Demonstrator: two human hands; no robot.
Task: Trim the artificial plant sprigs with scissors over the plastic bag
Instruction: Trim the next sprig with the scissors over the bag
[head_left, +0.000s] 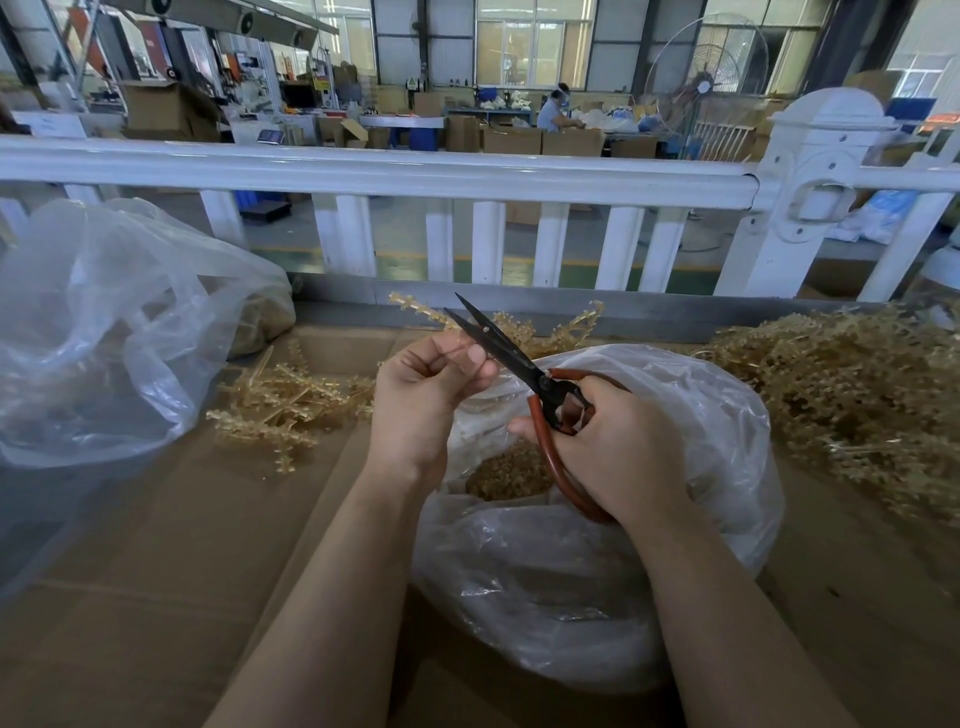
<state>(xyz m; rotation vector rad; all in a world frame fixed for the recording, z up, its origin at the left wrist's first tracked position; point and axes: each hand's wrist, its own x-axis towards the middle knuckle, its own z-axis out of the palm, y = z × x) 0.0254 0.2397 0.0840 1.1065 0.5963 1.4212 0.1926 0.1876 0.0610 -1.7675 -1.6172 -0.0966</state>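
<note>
My left hand (428, 387) pinches the thin stem of a tan artificial sprig (550, 330) whose branches fan out behind the blades. My right hand (618, 452) grips the red handles of black-bladed scissors (498, 343); the blades are slightly parted, tips pointing up and left, next to my left thumb. Both hands hover above a clear plastic bag (675, 519) that holds a heap of tan cuttings (509, 473).
A big heap of sprigs (857, 400) lies at the right, a smaller bunch of sprigs (291, 400) at the left. A second clear bag (104, 332) stands far left. Cardboard (182, 571) covers the table. A white railing (389, 171) runs behind.
</note>
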